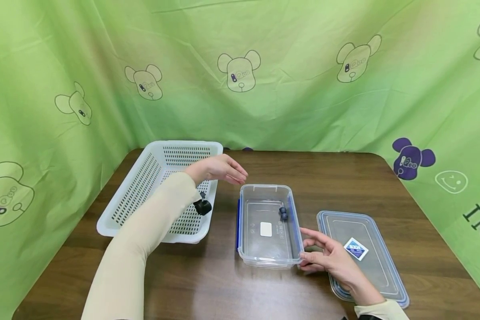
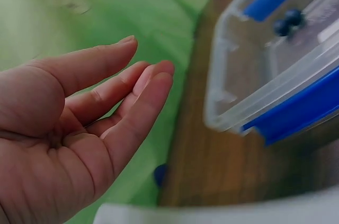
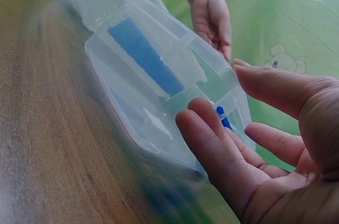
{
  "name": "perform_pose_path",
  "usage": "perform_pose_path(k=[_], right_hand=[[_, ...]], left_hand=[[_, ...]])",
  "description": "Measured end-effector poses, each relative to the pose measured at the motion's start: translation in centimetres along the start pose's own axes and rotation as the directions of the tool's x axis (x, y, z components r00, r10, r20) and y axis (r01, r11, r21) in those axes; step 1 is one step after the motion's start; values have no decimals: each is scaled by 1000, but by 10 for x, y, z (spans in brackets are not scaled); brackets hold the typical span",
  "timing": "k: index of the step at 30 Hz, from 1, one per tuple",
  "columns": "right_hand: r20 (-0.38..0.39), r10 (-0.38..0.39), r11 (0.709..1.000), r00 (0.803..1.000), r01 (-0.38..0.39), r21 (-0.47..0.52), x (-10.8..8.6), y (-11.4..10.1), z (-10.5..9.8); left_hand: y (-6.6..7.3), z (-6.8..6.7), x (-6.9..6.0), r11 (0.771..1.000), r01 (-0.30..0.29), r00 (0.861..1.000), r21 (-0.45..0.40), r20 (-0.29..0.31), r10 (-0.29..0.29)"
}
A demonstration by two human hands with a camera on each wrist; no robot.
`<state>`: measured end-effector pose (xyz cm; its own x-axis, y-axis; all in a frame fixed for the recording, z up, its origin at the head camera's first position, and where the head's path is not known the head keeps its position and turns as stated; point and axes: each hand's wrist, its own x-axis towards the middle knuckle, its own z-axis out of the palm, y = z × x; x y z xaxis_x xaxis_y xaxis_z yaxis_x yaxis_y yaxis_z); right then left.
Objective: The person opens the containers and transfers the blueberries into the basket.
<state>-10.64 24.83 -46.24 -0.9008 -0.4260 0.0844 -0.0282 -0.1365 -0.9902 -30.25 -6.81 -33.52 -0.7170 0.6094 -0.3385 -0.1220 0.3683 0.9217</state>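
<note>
A clear plastic food container (image 1: 260,253) with blue side clips stands on the table, and a couple of blueberries (image 1: 283,214) lie inside near its right wall. My left hand (image 1: 227,169) hovers above the table between the basket and the container's far left corner. In the left wrist view, its fingers (image 2: 139,105) are loosely bent with nothing between them. At the container's near right corner is my right hand (image 1: 330,260), thumb and fingertips against the side. The right wrist view shows those fingers (image 3: 212,142) spread and relaxed beside the clear wall.
A white perforated basket (image 1: 108,224) stands at the left, partly hidden by my left arm. To the right of the container lies its clear lid (image 1: 378,271) with a blue rim and a sticker. A green printed curtain (image 1: 296,111) closes off the table's back and sides.
</note>
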Motion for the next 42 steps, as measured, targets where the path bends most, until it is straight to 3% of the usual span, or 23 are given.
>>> perform_pose_path(k=[6, 13, 18, 24, 30, 42], right_hand=[[1, -2, 1000, 1000, 2, 3, 0, 0, 0], [4, 1, 1000, 1000, -1, 9, 0, -1, 0], [3, 4, 1000, 1000, -4, 11, 0, 0, 1], [-2, 3, 1000, 1000, -3, 8, 0, 0, 1], [-3, 5, 1000, 1000, -5, 7, 0, 0, 0], [3, -1, 1000, 1000, 1, 7, 1, 0, 1]], left_hand=[[0, 30, 22, 995, 52, 997, 86, 52, -57], [-6, 60, 43, 987, 126, 988, 97, 75, -134], [-16, 79, 55, 981, 122, 987, 153, 82, -136], [-25, 93, 67, 979, 119, 990, 167, 53, -129], [-26, 107, 77, 967, 139, 985, 212, 71, -157], [-25, 124, 85, 945, 181, 983, 273, -29, -180]])
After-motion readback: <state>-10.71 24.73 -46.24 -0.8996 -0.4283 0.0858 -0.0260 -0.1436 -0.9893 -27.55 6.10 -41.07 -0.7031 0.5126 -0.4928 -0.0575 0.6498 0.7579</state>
